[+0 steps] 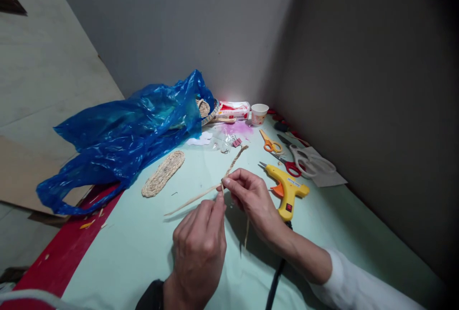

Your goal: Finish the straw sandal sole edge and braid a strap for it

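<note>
Between my hands is a thin straw braid, its finished twisted end pointing up and away over the table. One loose pale strand sticks out to the left, and another hangs below my right hand. My right hand pinches the braid between thumb and forefinger. Just below that pinch, my left hand is closed with its fingertips on a strand of the same straw. A flat oval woven straw piece lies on the table to the left, touched by neither hand.
A yellow glue gun with a black cord lies right of my right hand. Beyond it are orange scissors, red-handled scissors, large white-handled scissors and a paper cup. A blue plastic bag covers the back left.
</note>
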`<state>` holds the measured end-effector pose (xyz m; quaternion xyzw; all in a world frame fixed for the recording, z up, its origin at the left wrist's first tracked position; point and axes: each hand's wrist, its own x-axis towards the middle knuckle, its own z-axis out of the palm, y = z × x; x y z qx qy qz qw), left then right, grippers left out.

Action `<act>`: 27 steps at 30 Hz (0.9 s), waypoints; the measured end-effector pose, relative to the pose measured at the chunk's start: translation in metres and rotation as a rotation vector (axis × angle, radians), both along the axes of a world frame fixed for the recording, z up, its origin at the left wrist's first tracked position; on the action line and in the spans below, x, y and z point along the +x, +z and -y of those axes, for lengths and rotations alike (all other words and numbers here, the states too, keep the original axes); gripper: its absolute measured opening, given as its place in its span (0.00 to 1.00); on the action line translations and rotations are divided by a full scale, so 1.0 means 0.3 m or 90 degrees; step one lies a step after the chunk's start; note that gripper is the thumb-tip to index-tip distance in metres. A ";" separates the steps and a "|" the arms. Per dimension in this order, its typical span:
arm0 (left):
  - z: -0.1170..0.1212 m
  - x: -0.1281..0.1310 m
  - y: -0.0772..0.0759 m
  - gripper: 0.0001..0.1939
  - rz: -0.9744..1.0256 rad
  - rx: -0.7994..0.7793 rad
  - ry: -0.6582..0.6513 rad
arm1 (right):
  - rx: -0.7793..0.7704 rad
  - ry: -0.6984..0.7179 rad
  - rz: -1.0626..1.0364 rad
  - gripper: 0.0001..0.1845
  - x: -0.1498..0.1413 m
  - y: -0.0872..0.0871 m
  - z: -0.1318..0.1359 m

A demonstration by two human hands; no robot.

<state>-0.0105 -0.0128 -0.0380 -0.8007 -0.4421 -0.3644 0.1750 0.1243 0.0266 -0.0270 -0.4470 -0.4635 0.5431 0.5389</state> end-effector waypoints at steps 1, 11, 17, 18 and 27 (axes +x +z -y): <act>0.000 0.004 -0.006 0.13 -0.010 0.000 0.000 | 0.002 0.002 -0.007 0.12 -0.002 -0.001 0.000; -0.020 -0.022 0.053 0.09 0.363 -0.290 -0.034 | 0.012 0.068 0.096 0.10 0.031 0.012 -0.016; -0.055 -0.054 0.102 0.14 0.796 -0.514 0.021 | -0.007 0.064 0.216 0.09 0.028 0.038 0.000; -0.059 -0.053 0.105 0.15 0.793 -0.496 0.015 | -0.013 0.070 0.218 0.09 0.027 0.037 0.001; -0.063 -0.024 0.089 0.16 0.641 -0.776 -0.150 | -0.029 0.244 -0.029 0.14 0.006 0.034 0.029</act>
